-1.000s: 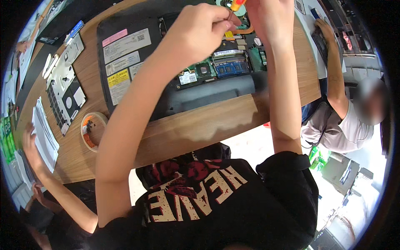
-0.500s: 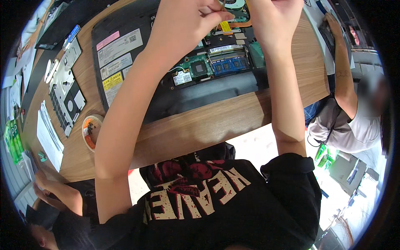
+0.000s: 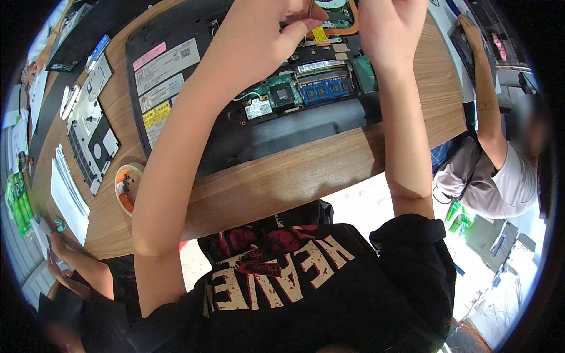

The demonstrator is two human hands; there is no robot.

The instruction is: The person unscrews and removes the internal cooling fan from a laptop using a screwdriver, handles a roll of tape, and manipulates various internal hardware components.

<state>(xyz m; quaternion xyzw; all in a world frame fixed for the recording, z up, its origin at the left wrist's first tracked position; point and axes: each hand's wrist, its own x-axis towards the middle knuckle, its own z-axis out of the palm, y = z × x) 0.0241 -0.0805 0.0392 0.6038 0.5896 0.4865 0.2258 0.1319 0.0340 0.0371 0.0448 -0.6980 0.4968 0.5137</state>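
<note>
My left hand (image 3: 271, 29) pinches the thin metal shaft of a screwdriver (image 3: 312, 12), whose handle is out of view at the top edge, over an open laptop base (image 3: 273, 135) with exposed green boards (image 3: 281, 94), blue memory modules (image 3: 325, 88) and a copper heat pipe (image 3: 354, 23). My right hand (image 3: 393, 29) is raised over the laptop's upper right, its fingers mostly cut off by the top edge, so I cannot tell what they hold. Stickers (image 3: 165, 65) cover the laptop's left part, partly behind my left forearm.
A removed panel (image 3: 94, 126), a small tub of screws (image 3: 126, 188) and papers (image 3: 67, 194) lie left on the wooden table (image 3: 282, 167). Co-workers' hands work at the lower left (image 3: 59, 253) and at the right (image 3: 468, 32), beside a dark device (image 3: 462, 53).
Both my hands have moved up toward the top edge, the left also leftward, and the screwdriver's yellow handle has left the view. The lower-left co-worker's hand has drawn down from the papers.
</note>
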